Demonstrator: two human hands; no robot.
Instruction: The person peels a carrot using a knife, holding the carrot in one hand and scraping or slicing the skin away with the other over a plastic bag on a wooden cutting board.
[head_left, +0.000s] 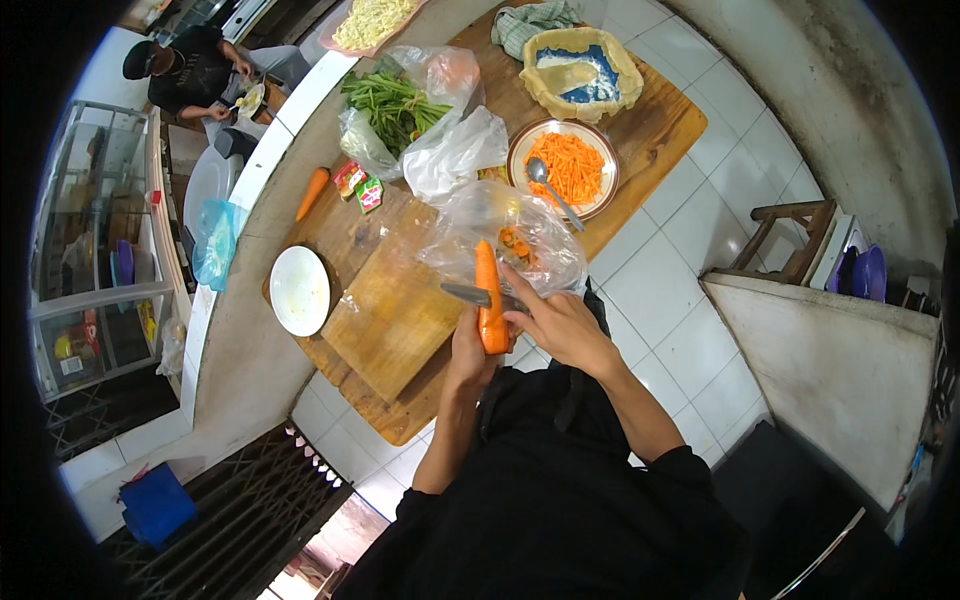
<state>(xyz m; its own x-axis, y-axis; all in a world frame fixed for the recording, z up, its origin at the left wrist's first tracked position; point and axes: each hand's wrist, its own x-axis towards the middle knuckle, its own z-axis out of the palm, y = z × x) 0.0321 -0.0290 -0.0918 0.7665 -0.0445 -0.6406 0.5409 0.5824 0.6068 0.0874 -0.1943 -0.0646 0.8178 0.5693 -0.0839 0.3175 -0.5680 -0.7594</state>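
My left hand (470, 346) grips the thick lower end of a carrot (490, 304), which points away from me. Across the carrot lies a knife (466, 293), its blade jutting out to the left. My right hand (559, 319) holds the knife, with the index finger stretched forward; its handle is mostly hidden by the fingers. Just beyond the hands sits a clear plastic bag (480, 217) with orange scraps (516, 244) in it. To the left lies a wooden cutting board (390, 315).
A plate of shredded carrot (566, 166) with a spoon (551, 187) stands behind the bag. Beside the board are a white plate (300, 291) and another carrot (313, 193). Leafy greens (394, 109) and a floury lined basket (581, 75) lie farther back. Another person (196, 75) works beyond the low wall.
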